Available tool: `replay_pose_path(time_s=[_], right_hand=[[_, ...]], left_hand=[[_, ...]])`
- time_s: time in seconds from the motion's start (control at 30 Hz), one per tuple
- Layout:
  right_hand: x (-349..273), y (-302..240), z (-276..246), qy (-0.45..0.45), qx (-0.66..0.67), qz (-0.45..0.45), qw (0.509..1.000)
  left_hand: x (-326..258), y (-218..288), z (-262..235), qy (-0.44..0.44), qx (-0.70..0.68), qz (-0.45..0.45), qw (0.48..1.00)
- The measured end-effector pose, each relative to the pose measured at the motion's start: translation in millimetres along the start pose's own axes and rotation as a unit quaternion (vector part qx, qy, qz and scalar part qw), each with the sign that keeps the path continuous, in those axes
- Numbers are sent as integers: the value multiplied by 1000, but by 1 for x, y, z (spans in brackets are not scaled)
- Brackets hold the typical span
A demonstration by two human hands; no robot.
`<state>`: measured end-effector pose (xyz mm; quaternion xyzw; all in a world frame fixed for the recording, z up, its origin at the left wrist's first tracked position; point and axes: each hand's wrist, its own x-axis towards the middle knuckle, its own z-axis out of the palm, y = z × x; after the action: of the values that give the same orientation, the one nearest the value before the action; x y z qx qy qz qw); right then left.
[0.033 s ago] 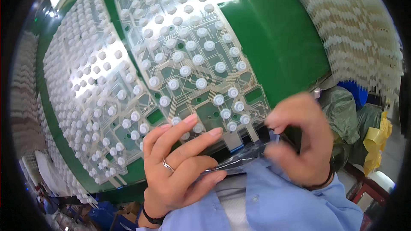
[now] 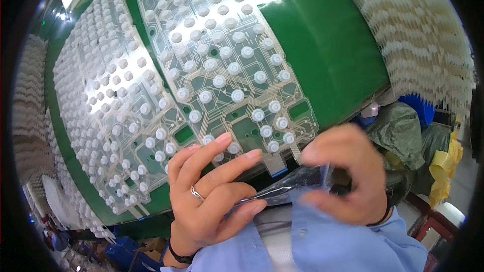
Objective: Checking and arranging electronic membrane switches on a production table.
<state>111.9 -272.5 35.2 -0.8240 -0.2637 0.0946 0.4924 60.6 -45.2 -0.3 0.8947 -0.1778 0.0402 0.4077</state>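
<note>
My left hand (image 2: pixel 212 196), with a ring on one finger, pinches one end of a clear plastic film or bag (image 2: pixel 282 191) between thumb and index finger. Its other fingers reach over the near edge of a clear flexible circuit sheet (image 2: pixel 262 116) dotted with white rubber domes. My right hand (image 2: pixel 350 174) is at the film's other end, thumb and index finger apart. Motion blurs it, and its remaining fingers are partly hidden, so whether it grips the film cannot be made out. A flat tail with a blue tip (image 2: pixel 276 166) hangs from the sheet between the hands.
A second domed sheet (image 2: pixel 111 95) lies to the left on the green tabletop (image 2: pixel 327 55). Thick stacks of similar sheets (image 2: pixel 418 35) stand at the right. Dark green plastic bags (image 2: pixel 401 131), a yellow wrapper (image 2: pixel 446 171) and a blue container (image 2: pixel 418 108) are beyond the table's right edge.
My right hand has shifted slightly left, and its thumb has dropped lower. The film's right part shows more fully between my hands. My left hand keeps its pinch.
</note>
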Motion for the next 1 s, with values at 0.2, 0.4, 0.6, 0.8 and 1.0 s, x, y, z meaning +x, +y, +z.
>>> replay_pose_path(time_s=[0.2,0.4,0.6,0.8,1.0], right_hand=[[-33,-8,15,-6,92,96,991],[-37,2,10,53,-36,-90,994],[-27,15,-19,88,59,1,994],[2,31,-17,81,94,98,988],[11,33,-15,52,68,152,985]], left_hand=[[-3,24,-1,4,0,-38,999],[-1,37,3,14,56,-70,996],[3,36,10,-8,23,-28,999],[19,34,16,-69,62,67,993],[19,18,27,-75,74,75,992]])
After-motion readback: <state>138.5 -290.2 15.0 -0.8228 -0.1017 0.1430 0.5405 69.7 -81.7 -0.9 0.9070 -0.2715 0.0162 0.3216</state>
